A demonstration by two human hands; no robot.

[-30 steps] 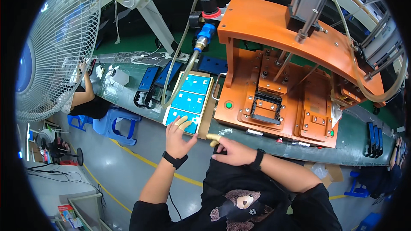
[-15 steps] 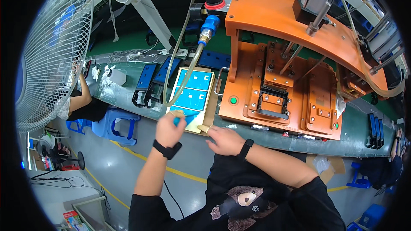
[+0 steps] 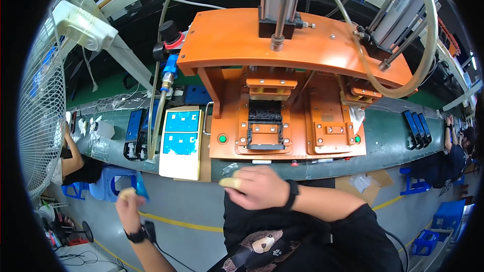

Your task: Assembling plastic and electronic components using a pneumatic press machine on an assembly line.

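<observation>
My left hand (image 3: 129, 211) is pinched on a piece of blue film (image 3: 141, 187), held over the floor left of the bench edge. A pale finger cover shows on that hand. My right hand (image 3: 259, 187) hovers just before the bench edge, closed, its fingers curled together. Nothing shows in it, and yellowish covers sit on the fingertips. Between and beyond the hands lies a backing sheet (image 3: 179, 166) on brown cardboard (image 3: 205, 163). Two blue film panels (image 3: 181, 121) with small white cutouts stick to its far part; the near part is bare cream.
An orange press (image 3: 282, 143) with green buttons and black parts in its fixture stands right of the sheet. Hoses loop overhead, and a fan (image 3: 43, 116) fills the left side. Blue-black housings (image 3: 417, 130) stand at far right. Other people sit at both ends.
My left hand has lifted off the backing sheet and swung left and nearer with the blue film. The right hand has left the sheet's corner. The view has shifted to the right.
</observation>
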